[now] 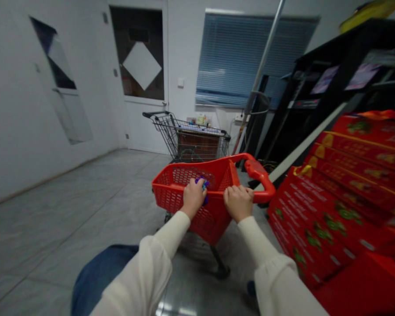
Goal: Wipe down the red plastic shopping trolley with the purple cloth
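Observation:
A red plastic shopping cart (219, 219) on dark legs with wheels stands in front of me, its handle at the right. My left hand (194, 195) is closed at the near rim of the basket, on a small bunched purple cloth (206, 201) with blue spots. Parts of the cloth show above and below the rim; the rest is hidden by the fingers. Further right, my right hand (238, 202) is wrapped over the same rim, close to the handle. No goods can be made out in the visible part of the basket.
Behind it stands a wire shopping cart (164, 127) by a brown box (197, 145). Stacked red boxes (329, 210) rise close on the right, before black shelving (332, 57). A metal pole (266, 48) leans near the window blind (230, 61). A white door (145, 127) is behind.

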A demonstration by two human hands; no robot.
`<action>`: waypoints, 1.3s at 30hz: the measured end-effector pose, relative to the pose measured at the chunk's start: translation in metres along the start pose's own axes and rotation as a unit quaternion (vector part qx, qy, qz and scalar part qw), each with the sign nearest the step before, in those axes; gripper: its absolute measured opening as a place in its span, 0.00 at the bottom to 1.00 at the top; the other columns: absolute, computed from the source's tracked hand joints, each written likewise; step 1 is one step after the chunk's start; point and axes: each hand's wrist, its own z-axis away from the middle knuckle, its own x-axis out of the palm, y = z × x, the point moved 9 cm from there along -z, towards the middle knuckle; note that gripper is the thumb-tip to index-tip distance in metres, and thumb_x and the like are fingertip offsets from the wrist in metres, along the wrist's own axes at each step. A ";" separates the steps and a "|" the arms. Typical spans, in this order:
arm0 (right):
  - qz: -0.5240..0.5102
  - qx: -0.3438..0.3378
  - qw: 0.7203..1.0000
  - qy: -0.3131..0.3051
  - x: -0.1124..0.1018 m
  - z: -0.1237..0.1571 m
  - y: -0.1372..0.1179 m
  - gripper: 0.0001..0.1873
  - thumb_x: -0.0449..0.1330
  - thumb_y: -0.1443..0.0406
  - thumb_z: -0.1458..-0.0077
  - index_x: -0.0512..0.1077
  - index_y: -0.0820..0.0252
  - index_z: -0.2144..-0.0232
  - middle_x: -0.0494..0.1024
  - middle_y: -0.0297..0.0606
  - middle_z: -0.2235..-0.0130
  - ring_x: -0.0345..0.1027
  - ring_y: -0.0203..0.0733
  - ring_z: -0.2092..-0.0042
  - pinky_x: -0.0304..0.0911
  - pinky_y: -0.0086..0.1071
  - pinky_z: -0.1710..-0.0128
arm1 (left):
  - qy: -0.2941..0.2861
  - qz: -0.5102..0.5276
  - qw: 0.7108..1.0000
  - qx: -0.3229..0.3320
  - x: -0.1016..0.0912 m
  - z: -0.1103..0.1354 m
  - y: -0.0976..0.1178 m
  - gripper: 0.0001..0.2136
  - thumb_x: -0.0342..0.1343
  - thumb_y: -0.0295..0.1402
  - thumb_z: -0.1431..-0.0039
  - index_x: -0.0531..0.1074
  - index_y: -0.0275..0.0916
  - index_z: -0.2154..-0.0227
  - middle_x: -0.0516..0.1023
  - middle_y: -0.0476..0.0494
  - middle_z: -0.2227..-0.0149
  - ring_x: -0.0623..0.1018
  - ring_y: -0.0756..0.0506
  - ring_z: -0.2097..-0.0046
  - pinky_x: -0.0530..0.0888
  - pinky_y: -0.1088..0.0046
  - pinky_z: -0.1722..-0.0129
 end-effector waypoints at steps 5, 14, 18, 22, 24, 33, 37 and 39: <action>-0.004 0.016 1.000 -0.019 0.004 -0.005 -0.019 0.17 0.51 0.64 0.36 0.74 0.60 0.73 0.77 0.41 0.71 0.62 0.43 0.63 0.43 0.40 0.56 | -0.002 0.027 0.999 -0.017 -0.004 -0.005 0.002 0.15 0.51 0.40 0.34 0.68 0.48 0.46 0.68 0.40 0.52 0.76 0.43 0.53 0.71 0.69 0.54; 0.009 0.032 0.999 -0.016 -0.037 -0.009 -0.001 0.14 0.53 0.64 0.38 0.78 0.58 0.69 0.79 0.44 0.63 0.63 0.50 0.52 0.42 0.44 0.47 | -0.020 0.013 1.000 0.011 -0.005 -0.025 -0.026 0.14 0.50 0.41 0.34 0.69 0.48 0.48 0.69 0.42 0.53 0.77 0.44 0.56 0.71 0.71 0.57; 0.019 -0.006 1.000 -0.024 -0.042 -0.008 0.015 0.16 0.53 0.64 0.38 0.76 0.60 0.73 0.77 0.42 0.69 0.61 0.45 0.61 0.46 0.40 0.52 | -0.021 0.020 1.000 -0.010 -0.009 -0.027 -0.027 0.14 0.50 0.41 0.34 0.69 0.48 0.49 0.69 0.42 0.53 0.77 0.44 0.55 0.71 0.71 0.56; 0.021 0.000 1.000 -0.007 -0.041 -0.005 0.013 0.16 0.52 0.65 0.38 0.74 0.60 0.75 0.75 0.40 0.72 0.61 0.43 0.64 0.45 0.40 0.54 | 0.005 0.081 0.994 0.076 -0.018 -0.009 0.030 0.13 0.50 0.42 0.34 0.70 0.50 0.50 0.69 0.44 0.54 0.76 0.45 0.55 0.71 0.71 0.55; 0.020 -0.004 1.000 -0.001 -0.039 -0.004 0.011 0.16 0.51 0.64 0.37 0.73 0.60 0.75 0.75 0.40 0.72 0.61 0.43 0.64 0.45 0.40 0.54 | 0.016 0.103 0.988 0.118 -0.022 -0.003 0.046 0.13 0.51 0.42 0.34 0.69 0.51 0.48 0.69 0.44 0.53 0.76 0.46 0.55 0.71 0.72 0.53; 0.015 0.017 1.000 0.011 -0.037 -0.006 0.005 0.16 0.51 0.65 0.38 0.73 0.59 0.75 0.74 0.40 0.73 0.59 0.43 0.64 0.44 0.40 0.54 | -0.008 0.063 0.998 0.024 -0.014 -0.021 -0.013 0.14 0.51 0.40 0.34 0.70 0.48 0.47 0.68 0.42 0.53 0.76 0.45 0.53 0.70 0.72 0.52; 0.013 0.018 1.000 0.000 -0.033 -0.011 -0.005 0.17 0.50 0.65 0.37 0.74 0.60 0.74 0.74 0.42 0.72 0.60 0.44 0.64 0.45 0.40 0.55 | 0.014 0.104 0.990 0.093 -0.027 -0.008 0.039 0.14 0.53 0.40 0.35 0.70 0.50 0.48 0.69 0.44 0.52 0.75 0.45 0.53 0.70 0.71 0.51; 0.009 0.014 1.000 -0.005 -0.034 -0.013 -0.008 0.16 0.51 0.65 0.37 0.74 0.60 0.73 0.75 0.42 0.71 0.61 0.44 0.64 0.45 0.40 0.55 | 0.020 0.114 0.986 0.119 -0.032 -0.002 0.055 0.14 0.54 0.39 0.36 0.70 0.50 0.48 0.68 0.44 0.52 0.75 0.45 0.53 0.70 0.71 0.52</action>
